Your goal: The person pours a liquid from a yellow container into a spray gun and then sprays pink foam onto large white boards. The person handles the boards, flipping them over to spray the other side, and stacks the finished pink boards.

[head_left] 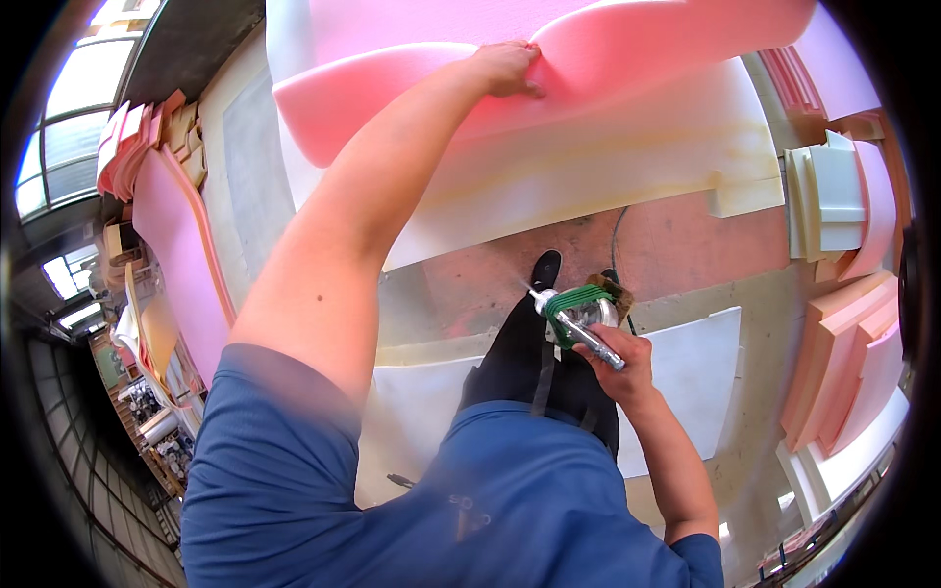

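The pink foam sheet (657, 49) lies at the far side, over a pale foam sheet (627, 162), its long axis running left to right, and the left hand (510, 71) is clamped on its near edge, drawing the foam into a fold. Well apart on the body side, the right hand (622, 363) is closed round the handle of a metal spray gun (599, 314) with green wrapping (563, 312), its nozzle pointing forward and left, toward the sheets' side.

workshop, stacked foam pieces (845, 358), spray gun (570, 312)
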### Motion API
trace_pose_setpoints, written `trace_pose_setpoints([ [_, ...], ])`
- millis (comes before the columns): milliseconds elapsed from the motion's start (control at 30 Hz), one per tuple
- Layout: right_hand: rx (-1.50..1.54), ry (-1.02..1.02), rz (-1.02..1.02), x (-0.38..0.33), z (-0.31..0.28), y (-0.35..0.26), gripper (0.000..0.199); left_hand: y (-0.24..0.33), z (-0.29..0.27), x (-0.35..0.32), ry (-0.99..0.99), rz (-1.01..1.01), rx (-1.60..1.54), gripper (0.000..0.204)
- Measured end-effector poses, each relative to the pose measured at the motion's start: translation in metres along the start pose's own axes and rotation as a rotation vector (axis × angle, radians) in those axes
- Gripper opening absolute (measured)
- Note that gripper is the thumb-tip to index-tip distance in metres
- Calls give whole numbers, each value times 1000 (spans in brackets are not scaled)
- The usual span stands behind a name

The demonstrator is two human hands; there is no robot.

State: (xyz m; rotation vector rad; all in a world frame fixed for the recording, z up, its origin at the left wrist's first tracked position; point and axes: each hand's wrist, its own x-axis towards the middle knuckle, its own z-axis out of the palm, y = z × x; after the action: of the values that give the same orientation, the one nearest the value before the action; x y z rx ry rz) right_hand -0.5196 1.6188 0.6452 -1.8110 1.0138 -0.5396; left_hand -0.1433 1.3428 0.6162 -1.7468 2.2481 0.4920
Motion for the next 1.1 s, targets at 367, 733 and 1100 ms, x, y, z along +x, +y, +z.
trace_pose_setpoints([
  [367, 60, -150, -55, 6, 27, -18, 26, -1, 1, 2, 12, 17, 5, 92],
  [733, 18, -223, -164, 7, 50, -16, 29, -2, -1, 3, 18, 24, -26, 79],
  [1100, 63, 171, -10, -8, 7, 0, 38, -4, -11, -11, -18, -27, -140, 92],
])
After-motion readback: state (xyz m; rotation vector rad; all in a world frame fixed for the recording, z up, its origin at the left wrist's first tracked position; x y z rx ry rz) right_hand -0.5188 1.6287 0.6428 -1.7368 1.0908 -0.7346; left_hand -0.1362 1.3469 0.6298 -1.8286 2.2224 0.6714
